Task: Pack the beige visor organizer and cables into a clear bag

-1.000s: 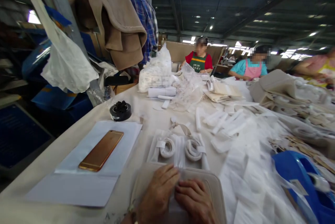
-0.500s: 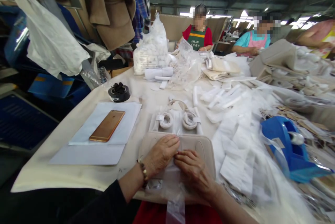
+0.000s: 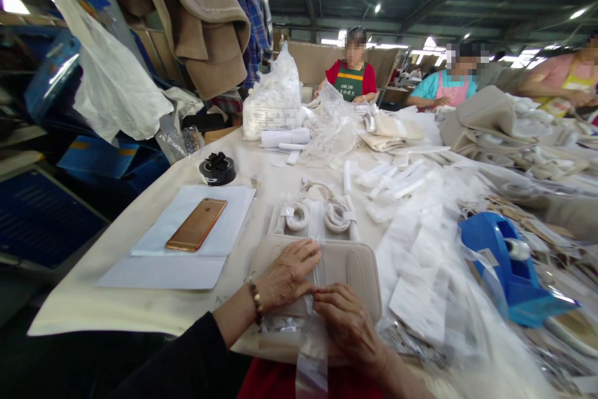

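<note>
White plastic, a limp bag [image 3: 121,94], hangs at the upper left of the frame, beside draped tan fabric [image 3: 205,32] and a blue plaid shirt [image 3: 245,7]. Below, at left on a cream-covered table [image 3: 75,309], a gold smartphone [image 3: 196,225] lies on white paper sheets [image 3: 163,271], with a black tape roll [image 3: 217,173] just beyond.

At bottom centre, a beige padded piece [image 3: 367,268] lies at the table's near edge, under both of the wearer's hands. The left hand [image 3: 289,271] (a beaded bracelet [image 3: 256,302] at its wrist) rests on it almost flat, fingers extended and closed around nothing. The right hand [image 3: 348,315] is curled, fingertips meeting the left thumb over a clear plastic strip [image 3: 312,358]; whether they pinch it, I cannot tell. The strip trails down past the table edge. Above the padded piece sit two wrapped beige coils, one left [image 3: 296,217] and one right [image 3: 337,218].

The step in hand looks like pressing the strip down along the middle; the next move calls for steady fingers and a taut loose end.

Farther right are crumpled white plastic sheets [image 3: 418,249] and a blue tape dispenser [image 3: 498,262]; co-workers in aprons sit at upper right.
</note>
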Motion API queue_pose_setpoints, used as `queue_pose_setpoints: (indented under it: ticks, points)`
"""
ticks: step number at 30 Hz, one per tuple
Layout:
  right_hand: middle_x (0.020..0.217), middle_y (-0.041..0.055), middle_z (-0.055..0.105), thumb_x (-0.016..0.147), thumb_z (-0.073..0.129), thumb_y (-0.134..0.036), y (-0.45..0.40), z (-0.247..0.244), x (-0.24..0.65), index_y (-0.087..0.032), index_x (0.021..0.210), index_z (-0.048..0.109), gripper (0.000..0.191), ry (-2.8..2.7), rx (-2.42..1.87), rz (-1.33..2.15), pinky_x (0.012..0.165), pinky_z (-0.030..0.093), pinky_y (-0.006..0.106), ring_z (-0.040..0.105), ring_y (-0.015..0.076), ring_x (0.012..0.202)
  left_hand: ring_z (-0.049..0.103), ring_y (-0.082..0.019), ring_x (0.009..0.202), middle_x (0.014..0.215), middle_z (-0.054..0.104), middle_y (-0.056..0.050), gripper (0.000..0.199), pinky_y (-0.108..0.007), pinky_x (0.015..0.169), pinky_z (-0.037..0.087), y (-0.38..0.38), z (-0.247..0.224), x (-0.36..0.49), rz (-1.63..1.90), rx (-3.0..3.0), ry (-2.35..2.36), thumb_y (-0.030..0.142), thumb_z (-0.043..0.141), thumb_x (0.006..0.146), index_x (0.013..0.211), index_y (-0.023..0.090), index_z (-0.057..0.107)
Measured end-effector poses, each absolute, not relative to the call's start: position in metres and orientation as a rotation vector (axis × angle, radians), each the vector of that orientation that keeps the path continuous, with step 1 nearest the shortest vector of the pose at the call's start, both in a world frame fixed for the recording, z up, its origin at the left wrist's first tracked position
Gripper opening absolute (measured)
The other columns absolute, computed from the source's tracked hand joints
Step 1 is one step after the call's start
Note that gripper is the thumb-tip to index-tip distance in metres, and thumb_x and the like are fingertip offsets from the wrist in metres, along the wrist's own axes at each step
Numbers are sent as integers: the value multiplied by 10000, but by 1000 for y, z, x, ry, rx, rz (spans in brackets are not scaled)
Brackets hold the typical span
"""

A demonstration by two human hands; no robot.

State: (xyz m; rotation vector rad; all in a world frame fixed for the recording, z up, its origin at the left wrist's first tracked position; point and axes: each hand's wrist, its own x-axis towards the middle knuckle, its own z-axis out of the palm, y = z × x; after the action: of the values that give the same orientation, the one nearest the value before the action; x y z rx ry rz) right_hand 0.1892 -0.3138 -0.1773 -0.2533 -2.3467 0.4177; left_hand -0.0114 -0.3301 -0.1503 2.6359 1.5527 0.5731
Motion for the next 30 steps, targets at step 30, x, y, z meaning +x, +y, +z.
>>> queue_pose_setpoints:
  ticks: [30]
  points:
    - [998,81,724,948,415,-249,-352,-198,233,-214,1209,566,303,-2394,-363,173,812,543,323,666,207,951,235,-355,1375,1448,304,-270,904,-510,1103,287,-332,-136,-6,337,2500,1500,382,801,630,1352,50,369]
